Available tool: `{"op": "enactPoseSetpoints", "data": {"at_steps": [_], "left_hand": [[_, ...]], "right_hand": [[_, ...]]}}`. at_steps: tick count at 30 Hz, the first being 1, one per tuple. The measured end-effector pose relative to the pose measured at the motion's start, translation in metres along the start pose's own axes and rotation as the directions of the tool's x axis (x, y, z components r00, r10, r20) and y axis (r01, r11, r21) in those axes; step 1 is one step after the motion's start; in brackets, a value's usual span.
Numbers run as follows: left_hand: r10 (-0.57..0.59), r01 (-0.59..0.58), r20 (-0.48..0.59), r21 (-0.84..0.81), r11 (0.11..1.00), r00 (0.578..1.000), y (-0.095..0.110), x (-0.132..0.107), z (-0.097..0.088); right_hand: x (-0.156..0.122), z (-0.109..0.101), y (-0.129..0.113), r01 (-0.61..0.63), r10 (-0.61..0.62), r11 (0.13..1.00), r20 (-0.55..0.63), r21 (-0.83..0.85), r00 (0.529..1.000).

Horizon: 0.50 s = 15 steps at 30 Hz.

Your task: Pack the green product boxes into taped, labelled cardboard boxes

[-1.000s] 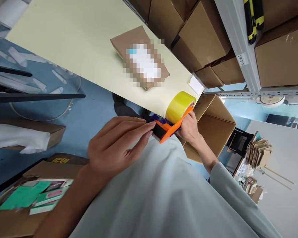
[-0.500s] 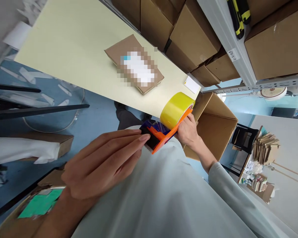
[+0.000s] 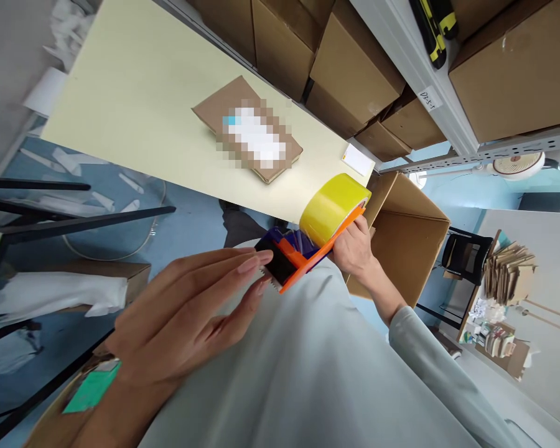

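Note:
A tape dispenser [image 3: 303, 255] with an orange side, blue body and black pad carries a thick roll of yellow tape [image 3: 333, 208]. My right hand [image 3: 354, 246] is closed around its handle, partly hidden behind the orange side. My left hand [image 3: 191, 308] is stretched out toward the toothed cutting end. Its fingertips lie at the black pad, and the thumb is slightly apart from them beside the teeth. Whether a tape end lies at those fingertips, I cannot make out. Beyond the dispenser, a brown parcel [image 3: 280, 171] with a blurred white label rests on the pale tabletop [image 3: 135, 93].
An open cardboard box [image 3: 406, 242] stands at the right, past the table's end. Cardboard cartons [image 3: 354, 68] line the shelf [image 3: 429, 81] along the far edge. A small white card [image 3: 357, 160] lies at the table's corner. Black metal legs [image 3: 84, 224] are at the left.
My left thumb has come down away from the fingers, opening a small gap at the dispenser's toothed end. My right hand still holds the dispenser. The view has shifted slightly.

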State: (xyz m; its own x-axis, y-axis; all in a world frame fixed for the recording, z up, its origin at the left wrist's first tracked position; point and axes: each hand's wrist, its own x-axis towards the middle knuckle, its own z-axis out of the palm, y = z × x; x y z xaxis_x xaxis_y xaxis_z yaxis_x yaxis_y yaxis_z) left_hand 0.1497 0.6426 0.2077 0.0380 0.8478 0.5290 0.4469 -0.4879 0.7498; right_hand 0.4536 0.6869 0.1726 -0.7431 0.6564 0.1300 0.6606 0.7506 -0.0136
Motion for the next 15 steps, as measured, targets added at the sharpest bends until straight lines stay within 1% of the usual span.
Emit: {"op": "enactPoseSetpoints", "data": {"at_steps": [3, 6, 9, 11, 15], "left_hand": [[-0.036, 0.036, 0.065, 0.004, 0.999, 0.997, 0.002, 0.001, -0.002], [-0.051, 0.05, 0.07, 0.019, 0.999, 0.996, 0.002, 0.002, -0.002], [-0.018, 0.017, 0.065, 0.015, 1.0, 0.998, 0.002, 0.005, -0.002], [-0.004, 0.003, 0.089, 0.018, 1.0, 0.996, 0.003, 0.01, -0.001], [0.08, -0.084, 0.126, 0.032, 0.996, 0.989, 0.003, 0.025, 0.001]], "right_hand": [[-0.001, -0.003, 0.002, -0.012, 0.011, 0.998, 0.019, 0.055, 1.0], [-0.001, -0.007, 0.004, -0.016, 0.015, 0.997, 0.02, 0.076, 1.0], [0.001, -0.011, 0.006, -0.025, 0.024, 0.998, 0.029, 0.056, 0.999], [0.004, -0.014, 0.007, -0.018, 0.017, 0.999, 0.024, 0.047, 1.0], [0.008, -0.019, 0.009, 0.016, -0.015, 0.999, -0.005, 0.042, 1.0]]}}
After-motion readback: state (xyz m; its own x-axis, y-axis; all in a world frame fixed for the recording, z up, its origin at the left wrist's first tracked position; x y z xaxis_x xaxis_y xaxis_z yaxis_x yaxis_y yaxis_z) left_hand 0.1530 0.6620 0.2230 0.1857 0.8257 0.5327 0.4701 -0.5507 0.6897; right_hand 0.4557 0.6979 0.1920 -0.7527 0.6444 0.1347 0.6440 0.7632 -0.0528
